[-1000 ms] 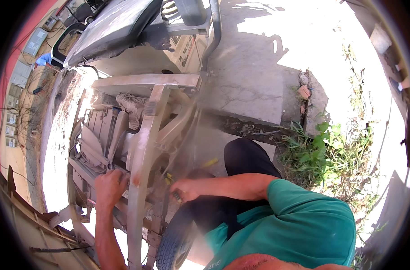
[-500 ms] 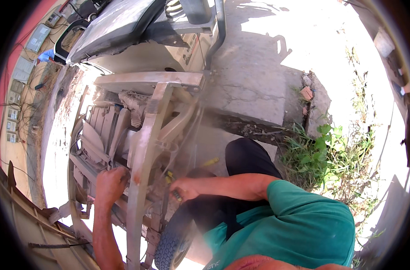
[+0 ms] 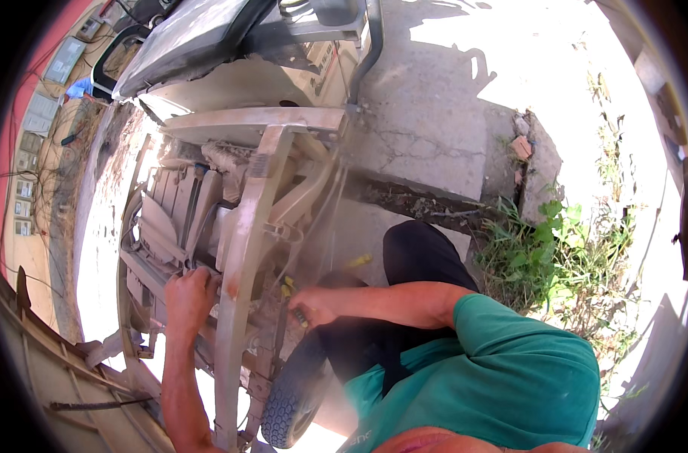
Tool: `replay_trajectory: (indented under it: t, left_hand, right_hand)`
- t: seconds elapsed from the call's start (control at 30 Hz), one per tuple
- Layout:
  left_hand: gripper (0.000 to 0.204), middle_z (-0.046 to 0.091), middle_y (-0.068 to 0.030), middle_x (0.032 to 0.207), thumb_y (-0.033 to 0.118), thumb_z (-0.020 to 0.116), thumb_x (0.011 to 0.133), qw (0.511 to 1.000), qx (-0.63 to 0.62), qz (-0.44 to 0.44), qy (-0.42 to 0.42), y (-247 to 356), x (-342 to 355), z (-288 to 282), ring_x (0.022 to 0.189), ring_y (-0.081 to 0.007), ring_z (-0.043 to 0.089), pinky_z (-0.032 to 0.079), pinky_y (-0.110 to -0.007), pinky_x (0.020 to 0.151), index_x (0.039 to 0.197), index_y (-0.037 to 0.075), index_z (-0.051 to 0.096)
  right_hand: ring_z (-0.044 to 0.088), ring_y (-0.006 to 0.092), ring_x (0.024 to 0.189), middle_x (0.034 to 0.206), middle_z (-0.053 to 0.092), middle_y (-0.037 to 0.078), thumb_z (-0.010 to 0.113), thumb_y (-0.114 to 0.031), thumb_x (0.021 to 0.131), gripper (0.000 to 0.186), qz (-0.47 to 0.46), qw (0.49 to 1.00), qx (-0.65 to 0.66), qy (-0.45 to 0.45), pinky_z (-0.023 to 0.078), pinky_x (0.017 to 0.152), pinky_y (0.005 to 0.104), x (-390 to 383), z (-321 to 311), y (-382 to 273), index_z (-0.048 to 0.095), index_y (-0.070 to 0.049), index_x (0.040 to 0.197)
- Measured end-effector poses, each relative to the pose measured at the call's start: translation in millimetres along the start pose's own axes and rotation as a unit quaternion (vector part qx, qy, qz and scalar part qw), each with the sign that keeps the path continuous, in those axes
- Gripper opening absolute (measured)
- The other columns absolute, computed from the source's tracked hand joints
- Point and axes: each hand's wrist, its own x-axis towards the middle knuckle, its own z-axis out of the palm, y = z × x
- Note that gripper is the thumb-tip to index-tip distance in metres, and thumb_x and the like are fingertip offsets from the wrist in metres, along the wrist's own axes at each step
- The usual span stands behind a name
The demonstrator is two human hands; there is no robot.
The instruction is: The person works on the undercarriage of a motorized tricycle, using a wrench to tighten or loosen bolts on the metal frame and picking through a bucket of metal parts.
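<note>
A dusty vehicle lies on its side with its underside facing me. A pale metal frame rail (image 3: pixel 242 249) runs down the middle of it. My left hand (image 3: pixel 189 296) reaches behind the rail and presses on grey engine parts (image 3: pixel 170 219); its fingers are hidden there. My right hand (image 3: pixel 308 303) is closed on a dark-handled tool with yellow on it (image 3: pixel 290 291), held against the rail's right side. A small black tyre (image 3: pixel 291 392) sits just below my right forearm.
Cracked concrete pavement (image 3: pixel 427 128) lies to the right of the vehicle, with a broken kerb and green weeds (image 3: pixel 555 249) beyond my dark trouser knee (image 3: pixel 419 249). A wooden plank edge (image 3: pixel 64 385) runs along the lower left. A wall with boxes stands at far left.
My left hand has shifted slightly up and inward behind the frame rail. My right hand stays at the rail with the tool. The view has tilted a little.
</note>
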Motion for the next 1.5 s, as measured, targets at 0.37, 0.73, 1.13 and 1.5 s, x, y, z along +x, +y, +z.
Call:
replay_trajectory:
  t: [0.37,0.73,1.13,1.5]
  left_hand:
    - [0.011,0.069,-0.0144,0.080,0.016,0.069,0.084,1.000,-0.010,-0.008,-0.004,-3.3,0.2,7.2,0.073,-0.0364,0.065,0.048,-0.046,0.067,0.085,0.006,0.065]
    - [0.011,0.069,-0.0155,0.079,0.016,0.069,0.084,0.999,-0.013,-0.028,-0.009,-2.0,-1.6,5.1,0.072,-0.0381,0.066,0.050,-0.048,0.065,0.086,0.006,0.064]
    - [0.013,0.069,-0.0169,0.080,0.017,0.068,0.084,0.999,-0.038,-0.031,-0.006,4.5,1.2,2.8,0.074,-0.0388,0.066,0.051,-0.049,0.066,0.084,0.004,0.065]
    - [0.019,0.070,-0.0156,0.081,0.024,0.065,0.087,0.999,-0.035,-0.017,-0.014,3.6,5.6,-21.3,0.081,-0.0358,0.068,0.052,-0.046,0.071,0.086,0.005,0.065]
  right_hand:
    - [0.064,0.0224,0.070,0.082,0.064,0.008,0.064,-0.015,0.087,0.011,-0.013,0.999,0.008,0.029,0.053,0.064,0.0411,3.7,-1.3,2.7,0.057,-0.006,0.089]
    - [0.064,0.0235,0.070,0.083,0.064,0.010,0.064,-0.012,0.087,0.010,-0.010,0.998,0.033,0.046,0.053,0.063,0.0415,7.7,-0.5,3.5,0.057,-0.005,0.090]
    - [0.064,0.0245,0.071,0.088,0.064,0.011,0.062,-0.013,0.089,0.011,-0.015,1.000,0.012,0.020,0.053,0.063,0.0413,1.9,-5.1,1.5,0.056,-0.005,0.094]
    - [0.062,0.0218,0.080,0.091,0.063,0.008,0.058,-0.015,0.094,0.012,0.005,1.000,0.008,-0.020,0.052,0.073,0.0405,7.5,-11.2,-6.6,0.056,-0.005,0.099]
